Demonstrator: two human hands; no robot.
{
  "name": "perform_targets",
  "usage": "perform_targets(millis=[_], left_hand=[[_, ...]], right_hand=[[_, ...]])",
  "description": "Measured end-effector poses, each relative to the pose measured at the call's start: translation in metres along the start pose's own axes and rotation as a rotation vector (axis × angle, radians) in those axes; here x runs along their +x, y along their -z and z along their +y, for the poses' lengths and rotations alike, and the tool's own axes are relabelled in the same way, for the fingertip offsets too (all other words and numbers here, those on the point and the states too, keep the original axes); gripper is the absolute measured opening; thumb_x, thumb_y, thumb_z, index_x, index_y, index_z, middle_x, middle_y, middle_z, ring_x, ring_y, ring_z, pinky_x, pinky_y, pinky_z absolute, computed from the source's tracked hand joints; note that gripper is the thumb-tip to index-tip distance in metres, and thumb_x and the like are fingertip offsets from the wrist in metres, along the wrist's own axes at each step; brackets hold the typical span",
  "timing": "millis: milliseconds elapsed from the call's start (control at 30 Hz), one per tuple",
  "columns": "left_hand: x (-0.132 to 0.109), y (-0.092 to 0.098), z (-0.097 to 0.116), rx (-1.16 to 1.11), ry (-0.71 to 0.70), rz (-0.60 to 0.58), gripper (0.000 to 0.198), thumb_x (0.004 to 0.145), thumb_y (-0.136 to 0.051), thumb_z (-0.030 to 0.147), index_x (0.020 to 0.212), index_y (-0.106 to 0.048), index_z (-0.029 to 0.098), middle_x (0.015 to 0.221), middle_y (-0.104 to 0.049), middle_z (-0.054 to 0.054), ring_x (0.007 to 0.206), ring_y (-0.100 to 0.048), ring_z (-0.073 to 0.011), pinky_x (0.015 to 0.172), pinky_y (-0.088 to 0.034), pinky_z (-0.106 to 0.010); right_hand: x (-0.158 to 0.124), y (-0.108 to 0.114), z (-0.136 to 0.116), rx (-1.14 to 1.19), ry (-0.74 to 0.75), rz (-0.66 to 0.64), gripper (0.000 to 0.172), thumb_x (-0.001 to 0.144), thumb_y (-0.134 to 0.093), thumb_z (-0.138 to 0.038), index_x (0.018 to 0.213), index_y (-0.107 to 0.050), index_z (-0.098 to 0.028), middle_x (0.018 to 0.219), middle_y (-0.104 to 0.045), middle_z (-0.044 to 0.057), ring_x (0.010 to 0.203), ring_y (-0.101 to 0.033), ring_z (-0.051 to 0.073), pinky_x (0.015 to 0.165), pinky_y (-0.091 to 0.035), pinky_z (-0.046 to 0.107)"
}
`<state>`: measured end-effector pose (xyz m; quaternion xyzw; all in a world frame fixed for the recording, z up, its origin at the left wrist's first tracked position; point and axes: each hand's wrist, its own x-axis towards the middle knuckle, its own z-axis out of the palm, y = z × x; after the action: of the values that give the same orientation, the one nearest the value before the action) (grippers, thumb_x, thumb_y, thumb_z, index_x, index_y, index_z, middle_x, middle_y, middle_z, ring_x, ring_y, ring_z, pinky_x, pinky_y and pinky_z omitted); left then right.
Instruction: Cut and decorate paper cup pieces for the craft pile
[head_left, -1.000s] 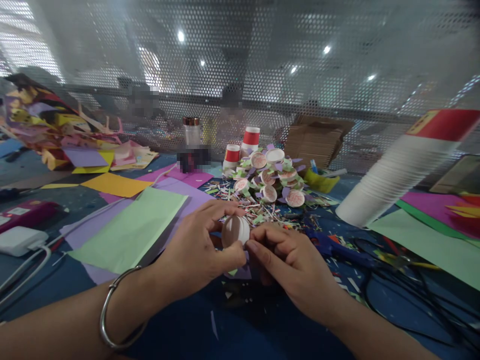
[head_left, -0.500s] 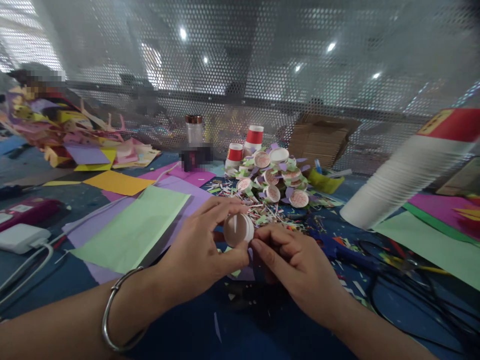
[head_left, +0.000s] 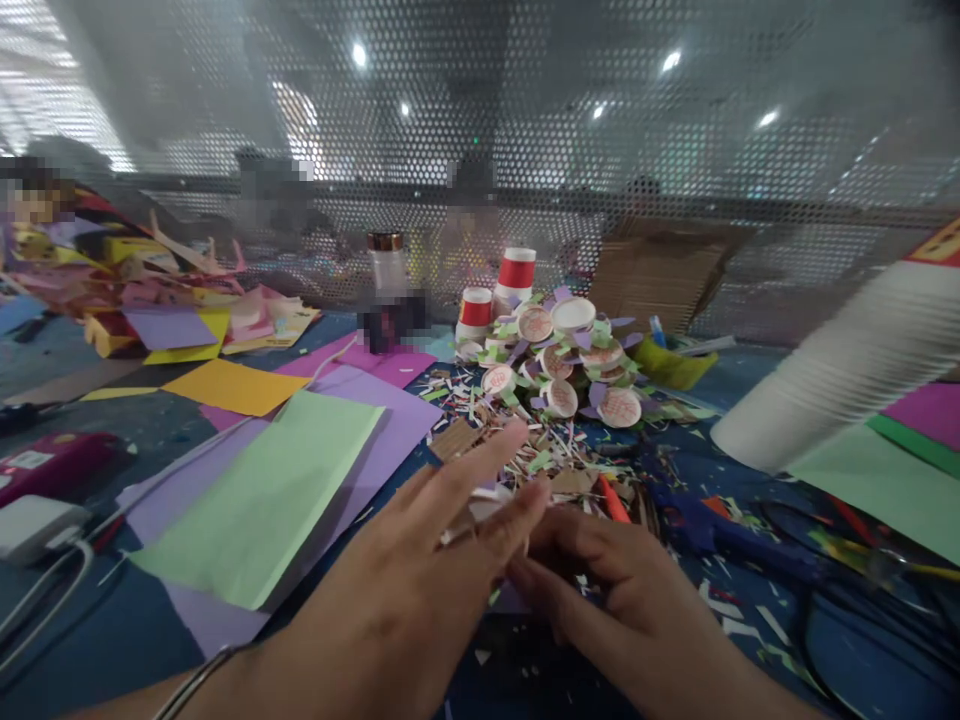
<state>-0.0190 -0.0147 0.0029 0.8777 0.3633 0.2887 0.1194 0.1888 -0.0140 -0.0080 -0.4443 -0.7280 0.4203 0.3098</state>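
Seemingly for steadiness, my left hand (head_left: 409, 585) spreads over the white cup piece (head_left: 489, 500), nearer me than the disc pile (head_left: 559, 362), my right hand (head_left: 630, 600) bunched alongside, though what either pinches I cannot tell.

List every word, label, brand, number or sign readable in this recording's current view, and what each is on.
None can be read.
Round discs: red print, too small and blurred.
Leaning cup stack: dark marks on yellow at the top, blurred and cut off.
Magenta device: white label, too blurred.
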Motion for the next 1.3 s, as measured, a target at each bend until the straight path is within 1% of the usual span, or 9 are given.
perform_targets(millis=[200,333,433,500,567,900,1100,1200,1300], left_hand=[[-0.005,-0.005,0.0,-0.249,0.189,0.199,0.095,0.08,-0.075,0.018,0.154,-0.029,0.054,0.169,-0.022,-0.002,0.121,-0.063,-0.0345,0.095,-0.061,-0.044],[0.0,-0.009,-0.001,-0.717,0.428,0.161,0.095,0.082,-0.077,0.026,0.156,-0.02,0.047,0.152,-0.047,-0.009,0.107,-0.069,-0.0244,0.087,-0.062,-0.034],[0.004,-0.012,-0.005,-0.853,0.51,0.04,0.062,0.084,-0.076,0.031,0.139,-0.048,0.032,0.12,-0.067,-0.007,0.097,-0.07,-0.021,0.084,-0.06,-0.028],[0.004,-0.013,-0.007,-0.852,0.546,-0.042,0.026,0.088,-0.073,0.037,0.109,-0.066,0.023,0.093,-0.071,-0.004,0.086,-0.068,-0.019,0.075,-0.057,-0.024],[0.005,-0.012,-0.009,-0.829,0.577,-0.049,0.019,0.089,-0.071,0.04,0.094,-0.069,0.022,0.083,-0.07,-0.002,0.076,-0.064,-0.017,0.069,-0.054,-0.022],[0.007,0.005,-0.02,-0.896,0.658,0.242,0.027,0.087,-0.074,0.046,0.108,-0.065,0.033,0.094,-0.071,0.001,0.086,-0.062,-0.0162,0.073,-0.052,-0.019],[0.012,0.007,-0.014,-0.963,0.655,0.192,0.031,0.088,-0.072,0.047,0.113,-0.065,0.03,0.1,-0.071,0.0,0.091,-0.059,-0.0166,0.078,-0.049,-0.021],[0.017,0.014,-0.01,-1.022,0.678,0.254,0.028,0.086,-0.073,0.048,0.104,-0.068,0.027,0.096,-0.07,0.0,0.094,-0.058,-0.0171,0.08,-0.047,-0.023],[0.02,0.019,-0.006,-1.083,0.694,0.298,0.031,0.083,-0.076,0.047,0.105,-0.069,0.026,0.102,-0.071,0.0,0.096,-0.059,-0.018,0.083,-0.047,-0.025]], right_hand=[[-0.003,0.007,-0.002,-0.018,0.007,-0.001,0.027,0.096,-0.055,-0.04,0.083,-0.068,-0.02,0.073,-0.067,0.001,0.064,-0.059,0.013,0.058,-0.043,0.023],[-0.001,0.012,0.003,-0.057,0.054,0.011,0.029,0.097,-0.053,-0.041,0.086,-0.068,-0.019,0.077,-0.07,0.003,0.067,-0.061,0.014,0.061,-0.044,0.025],[0.0,0.013,0.007,-0.053,0.041,-0.009,0.031,0.097,-0.051,-0.042,0.086,-0.068,-0.018,0.078,-0.07,0.004,0.067,-0.061,0.014,0.06,-0.044,0.025],[0.0,0.013,0.006,-0.055,0.043,-0.019,0.031,0.097,-0.052,-0.042,0.087,-0.069,-0.018,0.076,-0.069,0.004,0.065,-0.061,0.014,0.058,-0.043,0.025],[0.0,0.013,0.004,-0.051,0.076,-0.018,0.029,0.096,-0.054,-0.041,0.091,-0.071,-0.018,0.077,-0.071,0.004,0.067,-0.063,0.015,0.06,-0.045,0.025],[0.005,0.035,0.006,-0.411,-0.042,0.019,0.02,0.096,-0.051,-0.026,0.089,-0.068,-0.018,0.086,-0.071,0.006,0.08,-0.066,0.02,0.069,-0.046,0.03],[-0.011,0.082,0.0,-0.839,-0.255,0.066,0.022,0.099,-0.046,-0.029,0.104,-0.067,-0.022,0.096,-0.074,0.007,0.085,-0.069,0.026,0.072,-0.049,0.038],[-0.03,0.11,0.019,-1.015,-0.302,0.138,0.025,0.094,-0.047,-0.026,0.109,-0.067,-0.023,0.099,-0.075,0.009,0.088,-0.072,0.029,0.072,-0.053,0.041],[-0.047,0.133,0.052,-1.108,-0.228,0.163,0.034,0.085,-0.052,-0.019,0.115,-0.068,-0.021,0.116,-0.074,0.014,0.106,-0.072,0.032,0.091,-0.055,0.047]])
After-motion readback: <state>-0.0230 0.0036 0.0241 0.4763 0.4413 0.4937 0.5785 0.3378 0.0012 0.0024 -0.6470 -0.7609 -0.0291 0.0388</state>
